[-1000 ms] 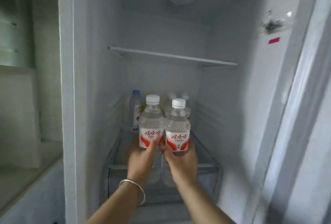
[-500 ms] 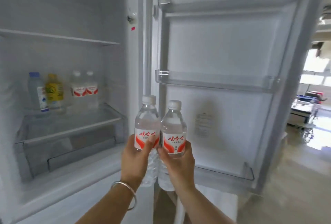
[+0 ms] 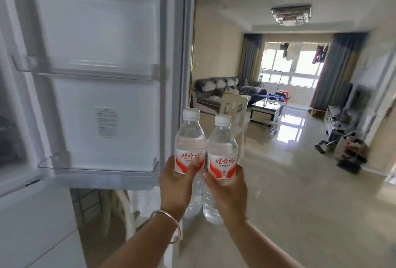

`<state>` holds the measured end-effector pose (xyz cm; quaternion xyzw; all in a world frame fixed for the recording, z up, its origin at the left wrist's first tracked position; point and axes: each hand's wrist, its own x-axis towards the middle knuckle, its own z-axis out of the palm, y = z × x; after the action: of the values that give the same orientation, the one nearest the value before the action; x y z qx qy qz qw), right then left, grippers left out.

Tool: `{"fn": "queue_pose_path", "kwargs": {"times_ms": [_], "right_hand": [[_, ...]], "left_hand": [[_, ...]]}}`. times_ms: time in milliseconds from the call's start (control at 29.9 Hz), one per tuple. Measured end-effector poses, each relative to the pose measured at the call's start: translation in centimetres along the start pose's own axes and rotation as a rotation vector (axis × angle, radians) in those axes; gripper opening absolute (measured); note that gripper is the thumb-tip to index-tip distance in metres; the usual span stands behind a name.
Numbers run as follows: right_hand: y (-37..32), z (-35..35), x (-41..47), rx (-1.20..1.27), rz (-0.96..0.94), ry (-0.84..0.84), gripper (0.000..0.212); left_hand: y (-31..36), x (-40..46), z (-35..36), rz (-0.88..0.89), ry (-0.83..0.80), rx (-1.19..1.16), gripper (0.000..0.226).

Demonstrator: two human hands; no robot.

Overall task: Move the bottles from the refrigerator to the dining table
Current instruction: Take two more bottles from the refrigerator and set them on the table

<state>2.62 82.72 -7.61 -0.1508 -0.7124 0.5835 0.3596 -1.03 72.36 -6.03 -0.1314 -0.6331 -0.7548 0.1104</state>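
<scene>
- Both bottles have swung away from the refrigerator's shelves since half a second ago; the view now looks past the open door into a living room, with the fridge interior gone from sight.
- Left hand (image 3: pixel 177 184) has its fingers curled round the lower half of the left bottle (image 3: pixel 189 149), thumb across the red-and-white label; a silver bangle (image 3: pixel 169 224) sits on that wrist.
- Right hand (image 3: pixel 227 190) wraps the right bottle (image 3: pixel 222 156) the same way, at about the same height.
- Each bottle stands upright, long axis vertical, white cap on top, base down; their sides touch, labels facing the camera.
- They are held in mid-air in front of the chest, just beside the outer edge of the refrigerator door (image 3: pixel 96 96), whose clear door shelves (image 3: pixel 94 72) face the viewer.
- Farther off, a pale chair (image 3: pixel 234 104) stands behind the bottles.
- Beyond it lie a grey sofa (image 3: pixel 212 89), a low coffee table (image 3: pixel 266 106), glossy floor and bright windows (image 3: pixel 293 68) between blue curtains.
</scene>
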Motion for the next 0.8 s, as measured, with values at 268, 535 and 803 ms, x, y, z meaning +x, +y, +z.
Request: {"fn": "queue_pose_path", "kwargs": {"times_ms": [268, 535, 803], "right_hand": [[4.3, -10.4, 6.5, -0.104, 0.064, 0.104, 0.058], [9.7, -11.4, 17.3, -0.179, 0.077, 0.147, 0.052], [14.4, -7.0, 31.8, -0.265, 0.076, 0.118, 0.053]], "left_hand": [[-3.2, -0.5, 12.8, -0.112, -0.085, 0.045, 0.049], [-8.0, 6.9, 20.1, -0.097, -0.086, 0.067, 0.037], [-14.5, 20.5, 25.3, -0.126, -0.022, 0.084, 0.036]]}}
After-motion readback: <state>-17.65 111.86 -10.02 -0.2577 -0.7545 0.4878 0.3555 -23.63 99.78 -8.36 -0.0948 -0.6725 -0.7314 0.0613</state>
